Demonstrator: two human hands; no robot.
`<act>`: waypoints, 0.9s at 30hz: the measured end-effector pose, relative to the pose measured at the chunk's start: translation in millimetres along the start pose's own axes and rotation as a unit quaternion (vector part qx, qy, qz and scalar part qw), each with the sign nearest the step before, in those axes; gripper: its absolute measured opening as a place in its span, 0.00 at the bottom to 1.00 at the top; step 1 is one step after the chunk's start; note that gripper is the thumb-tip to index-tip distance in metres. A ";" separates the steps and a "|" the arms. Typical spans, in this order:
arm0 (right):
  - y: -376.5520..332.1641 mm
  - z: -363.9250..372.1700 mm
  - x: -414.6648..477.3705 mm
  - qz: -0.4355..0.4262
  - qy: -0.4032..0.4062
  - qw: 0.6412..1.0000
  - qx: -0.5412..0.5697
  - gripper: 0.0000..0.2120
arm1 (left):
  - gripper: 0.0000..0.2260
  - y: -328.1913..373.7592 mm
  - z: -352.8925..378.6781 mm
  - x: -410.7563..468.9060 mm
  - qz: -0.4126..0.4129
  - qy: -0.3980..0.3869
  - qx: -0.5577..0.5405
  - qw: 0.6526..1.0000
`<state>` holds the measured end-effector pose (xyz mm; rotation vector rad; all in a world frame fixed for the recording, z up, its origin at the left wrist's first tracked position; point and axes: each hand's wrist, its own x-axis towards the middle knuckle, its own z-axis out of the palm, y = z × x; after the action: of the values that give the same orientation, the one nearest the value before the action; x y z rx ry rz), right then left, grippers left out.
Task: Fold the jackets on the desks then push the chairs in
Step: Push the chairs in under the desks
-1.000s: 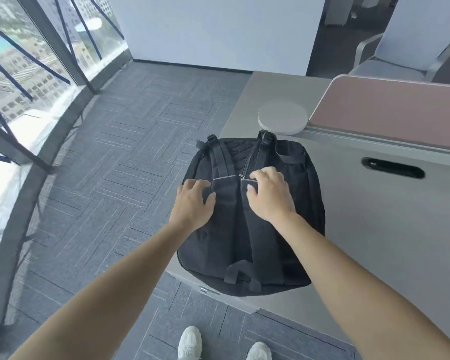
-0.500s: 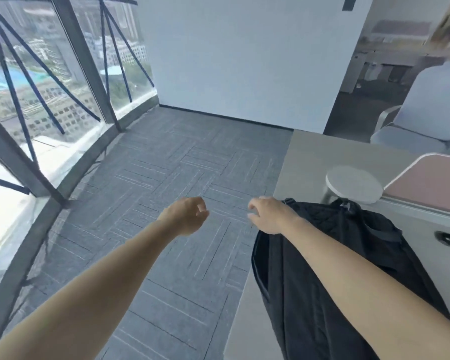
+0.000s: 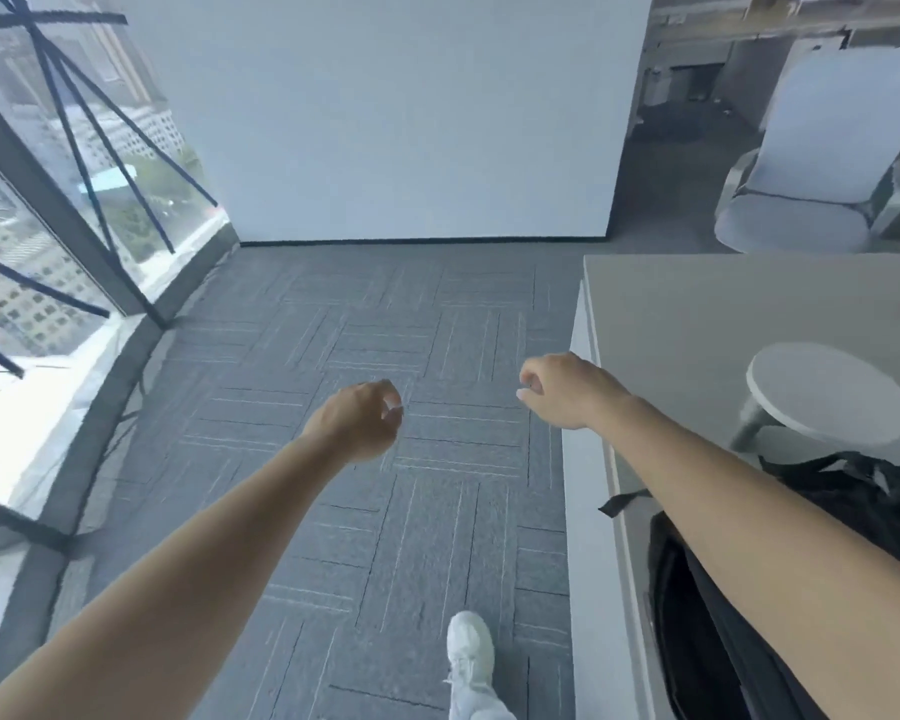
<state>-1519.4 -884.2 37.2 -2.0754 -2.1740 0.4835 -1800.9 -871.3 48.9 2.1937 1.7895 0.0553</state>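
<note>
Above the carpet [image 3: 333,511], both arms reach forward, left hand [image 3: 357,420] and right hand [image 3: 567,389] loosely curled, each grip empty.

No text, label, brand, number or sign can be read anywhere in this view; all surfaces appear unmarked.

One chair [image 3: 801,200], one desk [image 3: 697,304], one bag [image 3: 707,657]

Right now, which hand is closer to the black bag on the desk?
The right hand, at the edge of the desk with its forearm crossing the black bag; the left hand hangs over the carpet.
</note>
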 end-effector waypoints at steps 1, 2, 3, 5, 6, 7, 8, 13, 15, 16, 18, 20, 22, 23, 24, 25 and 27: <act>5.9 0.7 24.0 0.022 0.013 1.000 -0.010 0.12 | 0.11 -3.3 -1.8 31.4 0.006 -0.005 0.007 1.000; 12.7 0.1 46.6 0.049 0.021 0.998 -0.018 0.12 | 0.11 -4.4 -4.4 62.5 0.013 -0.015 0.016 1.000; 20.3 -3.0 69.1 0.079 0.022 0.996 -0.020 0.12 | 0.11 -3.3 -8.9 93.7 0.020 -0.028 0.023 0.999; 36.6 -16.1 113.4 0.124 0.015 0.992 -0.015 0.12 | 0.11 2.7 -21.8 155.1 0.034 -0.058 0.027 0.997; 45.4 -25.9 136.7 0.138 0.013 0.990 -0.016 0.12 | 0.11 5.8 -29.9 186.4 0.042 -0.067 0.028 0.996; 53.6 -39.3 161.7 0.150 0.016 0.988 -0.019 0.12 | 0.12 8.7 -39.6 218.6 0.052 -0.071 0.027 0.996; 61.1 -54.1 186.4 0.161 0.023 0.986 -0.020 0.12 | 0.13 10.9 -50.3 249.3 0.058 -0.072 0.021 0.995; 83.7 -119.5 307.0 0.198 0.034 0.979 -0.033 0.14 | 0.27 9.7 -96.0 395.1 0.069 -0.040 -0.036 0.996; 94.7 -135.8 360.9 0.202 0.032 0.977 -0.065 0.13 | 0.25 12.3 -106.9 460.0 0.085 -0.034 -0.048 0.995; 100.3 -142.0 388.2 0.202 0.031 0.975 -0.086 0.12 | 0.23 16.5 -110.3 493.0 0.098 -0.037 -0.057 0.993; 112.5 -151.3 441.6 0.211 0.019 0.970 -0.119 0.11 | 0.19 30.7 -114.0 554.7 0.135 -0.054 -0.064 0.987; 126.6 -161.6 492.5 0.221 0.012 0.969 -0.108 0.12 | 0.16 49.3 -117.2 617.5 0.181 -0.080 -0.054 0.979; 145.7 -175.6 541.3 0.234 0.011 0.970 -0.067 0.13 | 0.15 72.9 -126.4 686.7 0.220 -0.105 -0.048 0.969; 155.2 -182.7 560.8 0.242 0.006 0.969 -0.039 0.13 | 0.14 85.7 -131.6 720.6 0.236 -0.113 -0.045 0.964; 165.2 -190.7 577.1 0.251 0.000 0.968 -0.011 0.14 | 0.14 99.2 -136.8 752.3 0.250 -0.119 -0.040 0.960; 177.3 -199.6 591.0 0.262 -0.004 0.965 0.014 0.15 | 0.14 115.4 -142.1 783.0 0.264 -0.125 -0.036 0.956; 207.7 -217.5 613.1 0.294 -0.002 0.955 0.047 0.16 | 0.14 152.2 -147.3 839.9 0.286 -0.139 -0.035 0.947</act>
<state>-1300.5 -239.6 92.0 -2.6413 -1.4586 0.6181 -1504.8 -58.5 91.6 2.4481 0.9518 -0.0584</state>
